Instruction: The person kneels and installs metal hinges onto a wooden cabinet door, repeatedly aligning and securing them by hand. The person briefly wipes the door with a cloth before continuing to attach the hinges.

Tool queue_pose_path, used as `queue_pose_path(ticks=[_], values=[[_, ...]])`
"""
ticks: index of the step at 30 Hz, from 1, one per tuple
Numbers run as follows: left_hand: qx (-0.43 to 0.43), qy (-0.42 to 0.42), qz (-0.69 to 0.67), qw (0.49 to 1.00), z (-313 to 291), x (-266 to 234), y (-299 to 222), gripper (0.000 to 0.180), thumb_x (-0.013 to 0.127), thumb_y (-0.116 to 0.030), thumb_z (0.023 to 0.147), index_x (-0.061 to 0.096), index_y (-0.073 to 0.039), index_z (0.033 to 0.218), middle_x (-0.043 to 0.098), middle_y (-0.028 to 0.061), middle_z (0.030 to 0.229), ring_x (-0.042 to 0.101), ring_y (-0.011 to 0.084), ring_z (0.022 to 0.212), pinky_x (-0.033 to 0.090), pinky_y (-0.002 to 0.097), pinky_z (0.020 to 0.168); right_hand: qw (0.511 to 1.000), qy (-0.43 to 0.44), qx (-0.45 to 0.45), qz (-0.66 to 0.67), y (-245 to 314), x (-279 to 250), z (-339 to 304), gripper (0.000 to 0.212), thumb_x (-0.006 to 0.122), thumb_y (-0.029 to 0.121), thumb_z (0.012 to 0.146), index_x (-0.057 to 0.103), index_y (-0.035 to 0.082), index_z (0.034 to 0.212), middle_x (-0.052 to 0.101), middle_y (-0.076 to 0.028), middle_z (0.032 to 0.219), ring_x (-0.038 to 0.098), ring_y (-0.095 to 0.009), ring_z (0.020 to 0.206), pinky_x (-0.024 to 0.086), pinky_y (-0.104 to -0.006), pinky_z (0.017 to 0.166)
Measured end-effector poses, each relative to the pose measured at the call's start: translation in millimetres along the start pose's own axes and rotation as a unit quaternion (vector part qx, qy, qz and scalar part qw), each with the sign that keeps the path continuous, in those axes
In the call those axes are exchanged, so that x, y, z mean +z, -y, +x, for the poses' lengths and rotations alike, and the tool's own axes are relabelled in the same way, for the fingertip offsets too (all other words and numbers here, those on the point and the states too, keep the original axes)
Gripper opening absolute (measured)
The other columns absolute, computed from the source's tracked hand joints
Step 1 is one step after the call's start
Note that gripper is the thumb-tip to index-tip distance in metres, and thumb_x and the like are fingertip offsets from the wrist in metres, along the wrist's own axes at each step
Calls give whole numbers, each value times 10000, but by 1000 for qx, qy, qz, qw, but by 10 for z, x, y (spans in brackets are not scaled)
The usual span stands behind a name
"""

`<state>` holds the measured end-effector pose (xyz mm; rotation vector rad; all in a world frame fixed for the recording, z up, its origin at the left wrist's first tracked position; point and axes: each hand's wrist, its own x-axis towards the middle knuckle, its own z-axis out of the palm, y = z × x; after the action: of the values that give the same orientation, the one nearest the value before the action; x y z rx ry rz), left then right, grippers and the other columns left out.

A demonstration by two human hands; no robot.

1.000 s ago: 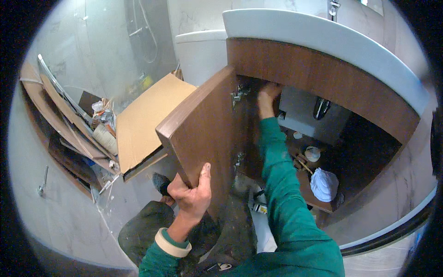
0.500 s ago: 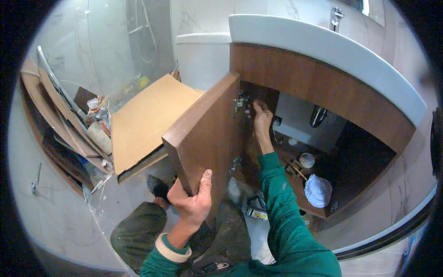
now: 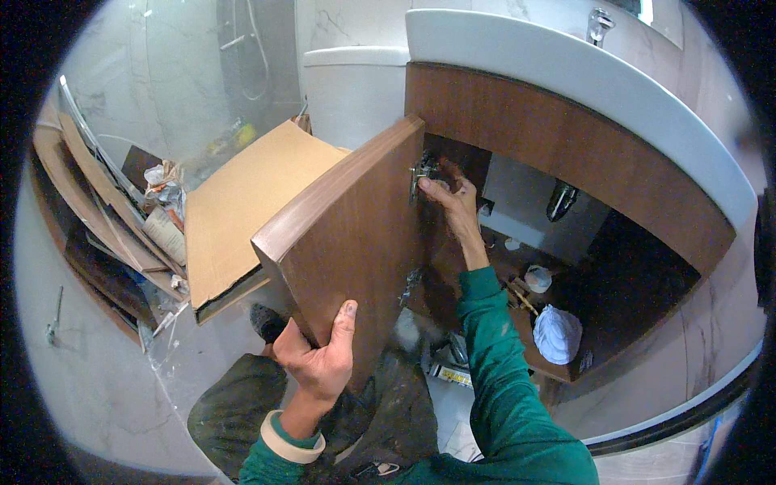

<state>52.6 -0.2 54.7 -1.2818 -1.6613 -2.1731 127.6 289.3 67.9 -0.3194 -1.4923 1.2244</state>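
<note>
A brown wooden cabinet door point(image 3: 347, 218) stands swung out from the vanity cabinet point(image 3: 558, 133). Its free edge is gripped low down by my left hand point(image 3: 315, 360), thumb against the inner face and fingers hidden behind. My right hand point(image 3: 457, 202) reaches into the cabinet opening, closed around the metal upper hinge point(image 3: 419, 173), with the thumb on it and the other fingers partly hidden. Further down the same side shows a lower hinge point(image 3: 411, 283), touched by neither hand.
A white basin point(image 3: 582, 97) tops the cabinet. Inside are a drain trap point(image 3: 561, 200), a cup point(image 3: 537, 279) and a bluish-white cloth bundle point(image 3: 558, 333). Left of the door are a cardboard sheet point(image 3: 250, 210), leaning boards point(image 3: 105, 194) and a toilet tank point(image 3: 356, 93).
My right hand has moved left from beside the hinge onto it. The door's free edge has swung slightly left and toward me, with my left hand still holding it.
</note>
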Motion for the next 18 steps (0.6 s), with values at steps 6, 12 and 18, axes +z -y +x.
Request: queue_pose_path(ticks=[6, 12, 18], values=[[19, 45, 38, 998, 45, -113, 81, 135, 688, -38, 797, 664, 27, 913, 692, 102, 844, 637, 177, 699, 493, 310, 662, 997, -49, -53, -7, -98, 97, 125, 665, 797, 269, 658, 501, -43, 1166, 593, -66, 904, 565, -134, 780, 472, -268, 694], [26, 54, 41, 997, 48, -146, 123, 172, 700, 2, 764, 652, 25, 928, 682, 108, 862, 632, 182, 726, 496, 313, 683, 990, -106, -87, 23, -264, 175, 130, 612, 786, 275, 630, 521, 3, 1111, 573, -36, 879, 545, -137, 770, 452, -274, 723], [38, 54, 40, 997, 88, -204, 194, 283, 701, 50, 734, 621, 19, 1004, 657, 91, 931, 609, 184, 779, 497, 326, 741, 995, -67, -77, 16, -248, 121, 205, 472, 824, 194, 617, 560, 48, 979, 577, -7, 869, 523, -113, 750, 451, -265, 687]])
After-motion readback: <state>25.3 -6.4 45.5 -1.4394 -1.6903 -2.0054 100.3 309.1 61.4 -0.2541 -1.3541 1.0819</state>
